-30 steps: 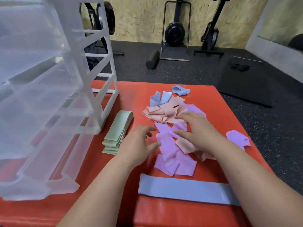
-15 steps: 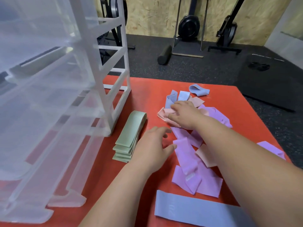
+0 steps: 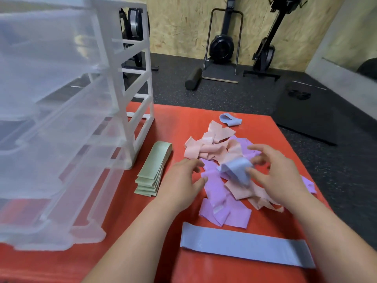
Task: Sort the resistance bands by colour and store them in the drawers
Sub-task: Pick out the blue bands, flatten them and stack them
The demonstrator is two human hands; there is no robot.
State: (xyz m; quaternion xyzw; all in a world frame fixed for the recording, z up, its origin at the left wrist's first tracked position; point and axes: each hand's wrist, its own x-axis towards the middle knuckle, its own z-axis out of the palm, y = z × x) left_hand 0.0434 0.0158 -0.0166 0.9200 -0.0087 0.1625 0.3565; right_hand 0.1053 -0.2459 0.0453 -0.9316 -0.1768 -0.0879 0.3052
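A mixed heap of pink bands (image 3: 206, 150) and purple bands (image 3: 220, 211) lies on the red mat (image 3: 177, 123). My right hand (image 3: 279, 176) pinches a crumpled blue band (image 3: 236, 170) just above the heap. My left hand (image 3: 181, 180) hovers beside it with relaxed fingers, holding nothing. A flat blue band (image 3: 244, 246) lies near me. Another blue band (image 3: 229, 119) sits curled at the far side. Green bands (image 3: 153, 172) are stacked next to the clear drawer unit (image 3: 122, 82), whose drawers stick out on the left.
The red mat ends at the right in black gym floor (image 3: 346, 180). A foam roller (image 3: 192, 78), exercise machines (image 3: 222, 45) and a black mat (image 3: 306, 115) stand beyond the far edge, in front of a wooden wall.
My right hand reached to the far pink bands, then drew back holding a blue band. The left hand stayed close to the heap. The camera view shifted slightly.
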